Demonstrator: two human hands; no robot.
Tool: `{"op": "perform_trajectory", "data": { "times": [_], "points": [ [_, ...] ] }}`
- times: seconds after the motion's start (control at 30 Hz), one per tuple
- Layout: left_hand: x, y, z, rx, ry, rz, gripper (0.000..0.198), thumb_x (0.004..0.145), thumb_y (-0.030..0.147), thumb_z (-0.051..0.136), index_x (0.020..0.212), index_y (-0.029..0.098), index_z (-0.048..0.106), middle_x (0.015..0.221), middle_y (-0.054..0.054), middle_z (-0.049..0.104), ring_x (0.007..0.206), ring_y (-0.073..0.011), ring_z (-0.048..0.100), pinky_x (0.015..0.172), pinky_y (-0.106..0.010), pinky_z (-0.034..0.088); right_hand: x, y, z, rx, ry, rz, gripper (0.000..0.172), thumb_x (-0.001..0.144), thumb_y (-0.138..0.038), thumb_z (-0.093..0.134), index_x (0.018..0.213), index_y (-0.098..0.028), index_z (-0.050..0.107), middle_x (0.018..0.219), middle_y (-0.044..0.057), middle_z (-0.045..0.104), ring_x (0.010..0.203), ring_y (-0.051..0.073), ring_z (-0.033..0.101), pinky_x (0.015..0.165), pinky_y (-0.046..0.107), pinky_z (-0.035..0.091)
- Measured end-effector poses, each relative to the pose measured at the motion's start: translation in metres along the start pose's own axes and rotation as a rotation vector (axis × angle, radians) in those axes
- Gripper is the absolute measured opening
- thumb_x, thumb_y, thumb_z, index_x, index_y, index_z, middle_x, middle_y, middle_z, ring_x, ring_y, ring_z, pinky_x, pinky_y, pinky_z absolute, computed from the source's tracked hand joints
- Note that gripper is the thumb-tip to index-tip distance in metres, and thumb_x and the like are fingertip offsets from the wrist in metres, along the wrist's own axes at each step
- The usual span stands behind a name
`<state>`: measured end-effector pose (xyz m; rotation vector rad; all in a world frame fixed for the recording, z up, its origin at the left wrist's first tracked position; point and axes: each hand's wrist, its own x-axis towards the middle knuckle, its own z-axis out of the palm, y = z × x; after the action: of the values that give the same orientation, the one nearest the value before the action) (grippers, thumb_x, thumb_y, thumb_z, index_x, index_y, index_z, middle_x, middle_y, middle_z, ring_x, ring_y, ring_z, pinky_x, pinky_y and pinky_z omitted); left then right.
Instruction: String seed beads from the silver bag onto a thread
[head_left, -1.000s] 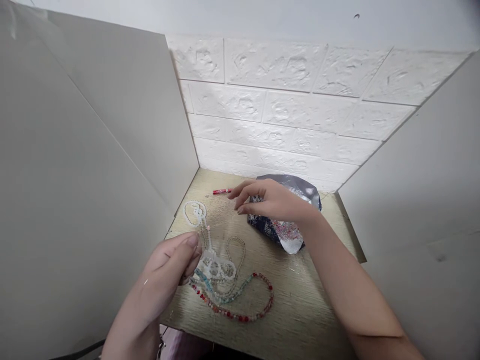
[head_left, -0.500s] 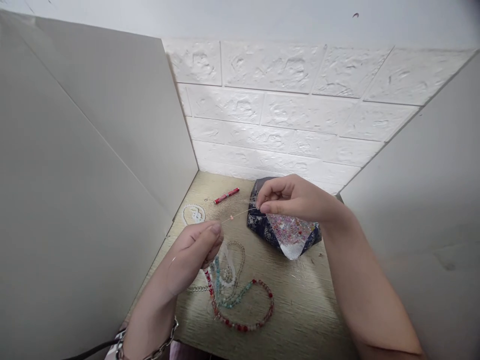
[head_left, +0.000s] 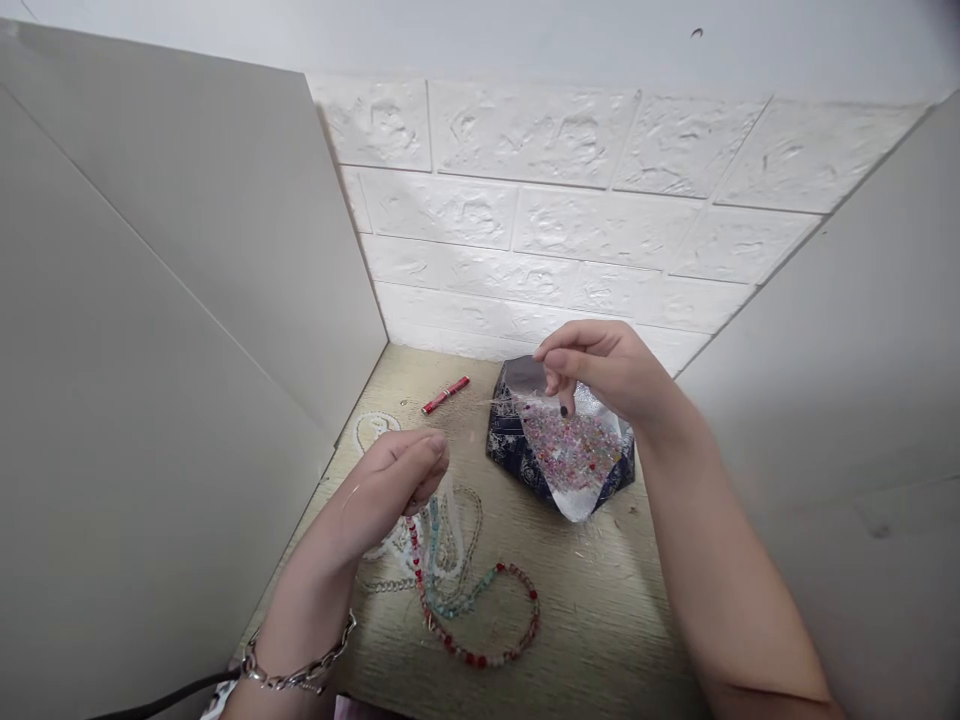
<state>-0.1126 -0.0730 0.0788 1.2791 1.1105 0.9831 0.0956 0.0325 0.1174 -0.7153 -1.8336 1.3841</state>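
My left hand (head_left: pixel 397 482) is closed in a fist, thumb on top. A strand of red and pink beads (head_left: pixel 481 660) runs up to the underside of this fist and curves in a loop on the table. My right hand (head_left: pixel 604 368) is raised over a glittery heap of small pink and multicoloured beads (head_left: pixel 574 450). Its thumb and forefinger tips come together while other fingers hang lower; what is between the tips is too small to make out. The beads lie on a whitish sheet over a dark blue patterned holder (head_left: pixel 517 445).
A red tube-like stick (head_left: pixel 445 395) lies at the back left. Near my left hand are a white beaded loop (head_left: pixel 375 415), turquoise beads (head_left: pixel 457 606) and a silvery chain (head_left: pixel 386 585). Panels stand on both sides, with a white brick-pattern wall (head_left: pixel 555 220) behind.
My right hand has risen and moved slightly right, away from the left. The thin thread with a small bead seen between the hands is no longer visible. My left hand stays closed.
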Motion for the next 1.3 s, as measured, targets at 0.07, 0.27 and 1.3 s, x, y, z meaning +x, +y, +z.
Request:
{"op": "perform_trajectory", "data": {
  "times": [0.07,0.27,1.3],
  "points": [
    [0.003,-0.004,-0.002,-0.004,-0.030,-0.011,0.034,0.082,0.033,0.036,0.051,0.018,0.030,0.047,0.007,0.021,0.042,-0.0046,0.016,0.037,-0.017,0.015,0.000,0.000,-0.002,-0.024,0.013,-0.001,0.020,0.069,-0.034,0.063,0.075,-0.015,0.061,0.056,-0.002,0.055,0.040,0.006,0.049,0.039,0.020,0.039],
    [0.006,-0.012,-0.003,-0.081,-0.035,-0.039,0.034,0.080,0.036,0.040,0.052,0.018,0.030,0.047,0.007,0.018,0.042,-0.0049,0.014,0.037,-0.018,0.011,0.001,-0.006,0.004,-0.382,-0.199,0.083,0.022,0.068,-0.033,0.061,0.081,-0.016,0.067,0.074,0.002,0.063,0.065,0.010,0.056,0.059,0.024,0.044],
    [0.021,-0.020,0.002,-0.488,0.223,-0.142,0.033,0.067,0.046,0.062,0.063,0.015,0.050,0.044,0.011,0.015,0.032,0.0003,0.007,0.027,-0.012,0.007,0.007,0.002,0.014,-0.542,-0.297,0.110,0.021,0.074,-0.032,0.050,0.077,-0.015,0.062,0.072,0.000,0.059,0.066,0.010,0.050,0.062,0.023,0.037]
  ]
}}
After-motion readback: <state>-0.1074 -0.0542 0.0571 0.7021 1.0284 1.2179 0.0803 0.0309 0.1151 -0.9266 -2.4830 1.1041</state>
